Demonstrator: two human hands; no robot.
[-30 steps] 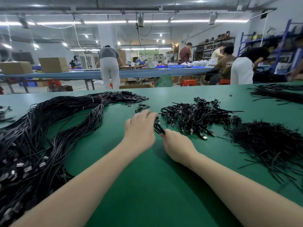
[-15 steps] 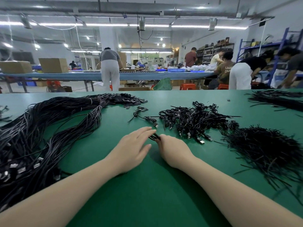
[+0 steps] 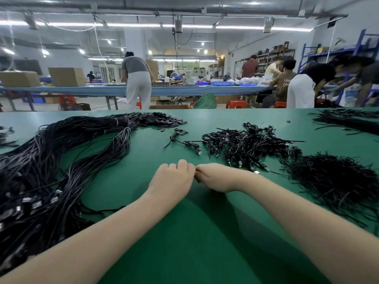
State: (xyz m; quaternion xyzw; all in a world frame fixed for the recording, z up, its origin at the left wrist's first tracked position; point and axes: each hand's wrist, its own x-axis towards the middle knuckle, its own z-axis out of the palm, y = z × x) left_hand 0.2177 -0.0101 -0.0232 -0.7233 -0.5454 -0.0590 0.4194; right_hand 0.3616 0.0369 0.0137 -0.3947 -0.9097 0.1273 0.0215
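The left grip (image 3: 173,179) and right grip (image 3: 218,177) are seen curled and touching, near the USB cable pile (image 3: 246,144); any contents cannot be told

On my feed, the body I am working through shows only as two arms. The left forearm (image 3: 102,232) and the right forearm (image 3: 297,222) are bare from the bottom edge of the view up to the wrists. They look smooth and rounded, and the wide lens swells them thick close to me and narrow farther out. The left hand (image 3: 172,179) is bare too, broad across the back, with soft round knuckles. The right hand (image 3: 217,177) is likewise bare, with a slim wrist and low knuckles.
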